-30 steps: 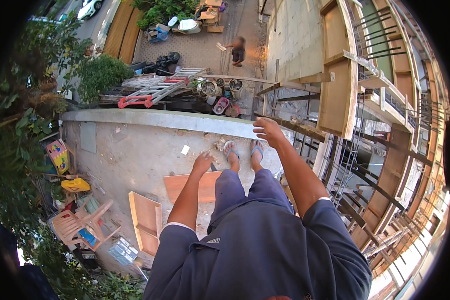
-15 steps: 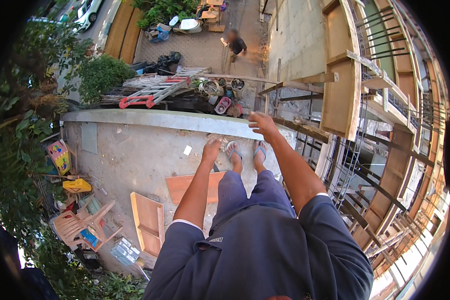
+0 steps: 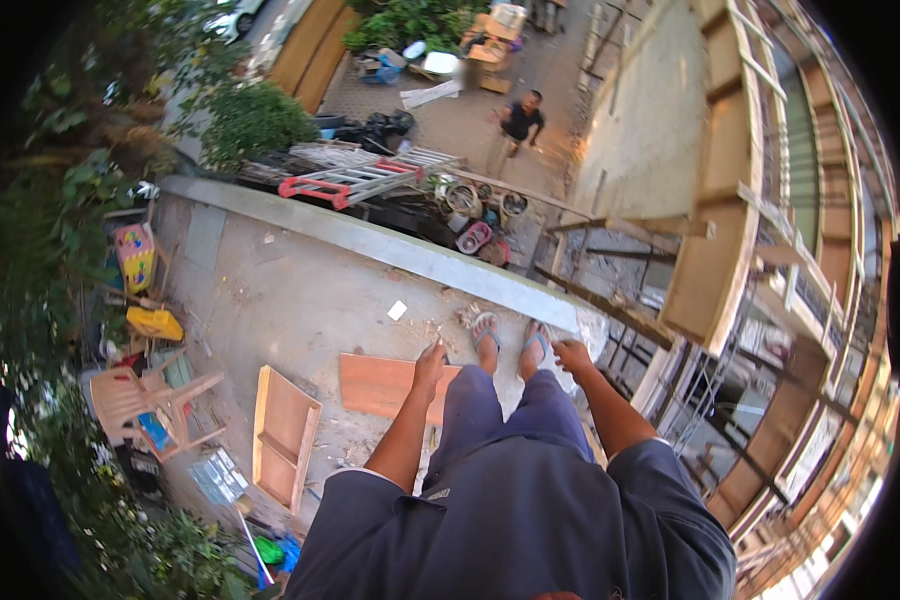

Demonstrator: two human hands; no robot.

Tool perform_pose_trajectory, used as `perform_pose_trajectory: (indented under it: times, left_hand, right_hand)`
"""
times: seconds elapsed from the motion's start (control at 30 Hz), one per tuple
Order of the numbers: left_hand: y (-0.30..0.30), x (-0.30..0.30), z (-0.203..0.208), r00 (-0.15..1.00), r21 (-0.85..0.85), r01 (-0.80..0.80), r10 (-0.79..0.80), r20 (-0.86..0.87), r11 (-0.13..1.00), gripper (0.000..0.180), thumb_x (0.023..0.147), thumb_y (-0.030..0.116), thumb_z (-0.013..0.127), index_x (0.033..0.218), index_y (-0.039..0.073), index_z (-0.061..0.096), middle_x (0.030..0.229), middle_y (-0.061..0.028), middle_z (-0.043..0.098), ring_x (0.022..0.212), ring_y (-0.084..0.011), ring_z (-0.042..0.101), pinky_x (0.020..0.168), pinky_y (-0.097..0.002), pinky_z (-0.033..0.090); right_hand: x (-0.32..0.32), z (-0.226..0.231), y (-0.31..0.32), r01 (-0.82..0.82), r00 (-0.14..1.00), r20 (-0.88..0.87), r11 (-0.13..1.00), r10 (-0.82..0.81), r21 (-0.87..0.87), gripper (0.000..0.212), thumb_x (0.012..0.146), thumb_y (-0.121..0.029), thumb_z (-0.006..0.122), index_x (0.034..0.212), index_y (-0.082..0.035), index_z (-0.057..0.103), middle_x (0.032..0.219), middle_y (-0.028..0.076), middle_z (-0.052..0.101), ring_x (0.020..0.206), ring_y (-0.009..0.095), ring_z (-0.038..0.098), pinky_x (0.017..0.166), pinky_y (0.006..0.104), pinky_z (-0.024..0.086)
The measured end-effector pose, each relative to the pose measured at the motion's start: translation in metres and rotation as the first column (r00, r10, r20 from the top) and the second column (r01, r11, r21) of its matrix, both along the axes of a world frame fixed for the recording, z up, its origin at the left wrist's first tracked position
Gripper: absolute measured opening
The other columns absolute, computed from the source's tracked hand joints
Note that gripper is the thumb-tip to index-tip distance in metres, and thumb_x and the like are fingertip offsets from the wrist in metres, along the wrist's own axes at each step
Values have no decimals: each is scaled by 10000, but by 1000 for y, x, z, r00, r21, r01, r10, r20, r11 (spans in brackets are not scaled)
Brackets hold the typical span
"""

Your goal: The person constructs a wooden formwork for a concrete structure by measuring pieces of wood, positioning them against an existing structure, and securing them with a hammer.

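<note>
Rooftop concrete below: I see the left hand hang with loosely curled, empty fingers just above a flat wooden board (long axis sideways); the right hand, open, is farther off.

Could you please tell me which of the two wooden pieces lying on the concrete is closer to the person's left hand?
The flat reddish board, just beside the left hand. The other piece, an open wooden frame, is paler, has raised edges, and lies farther left.
</note>
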State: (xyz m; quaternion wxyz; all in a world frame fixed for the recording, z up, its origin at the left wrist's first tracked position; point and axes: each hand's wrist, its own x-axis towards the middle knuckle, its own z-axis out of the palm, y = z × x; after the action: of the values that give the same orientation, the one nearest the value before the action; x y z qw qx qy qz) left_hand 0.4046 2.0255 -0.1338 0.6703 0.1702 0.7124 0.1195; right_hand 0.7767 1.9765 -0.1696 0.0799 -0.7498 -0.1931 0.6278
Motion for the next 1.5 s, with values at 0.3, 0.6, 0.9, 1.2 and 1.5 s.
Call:
perform_pose_trajectory:
  times: [0.3,0.6,0.9,1.2,1.5]
  left_hand:
    - [-42,-56,6,922,112,-384,387,1,916,677,960,516,559,1434,34,508,1330,-117,629,1241,-289,580,1013,-440,445]
    - [-274,-6,5,926,-95,30,-64,-372,995,688,902,523,612,1280,-52,623,1277,-245,646,1212,-355,612,1037,-401,457]
    - [-402,137,-4,950,28,-158,159,-267,987,536,943,477,541,1219,38,676,1183,-215,684,1099,-374,648,988,-428,484]
    - [-445,202,-38,938,64,-229,238,-254,971,363,931,315,596,1216,110,691,1205,-194,686,1111,-356,661,972,-423,500]
    - [-537,228,-1,900,35,-290,285,-331,956,529,915,386,644,1344,79,598,1276,-195,657,1155,-351,651,969,-426,506]
  right_hand:
    - [-3,30,75,-90,996,12,991,89,100,385,942,-334,639,1202,-50,657,957,53,688,719,152,643,598,304,466]
    - [9,45,52,-379,922,-59,923,383,74,373,945,-299,631,1201,-29,666,848,41,648,690,131,643,530,242,458]
    - [134,31,64,-598,800,97,800,592,44,309,944,-299,615,1137,-64,667,768,11,602,603,108,584,463,252,392]
    - [112,48,110,-593,803,10,798,596,104,293,911,-277,580,1051,-44,691,757,48,627,536,135,563,433,276,382]
    - [-27,34,66,-870,464,48,445,884,214,375,910,-286,590,1091,24,699,817,107,697,686,199,666,614,329,518]
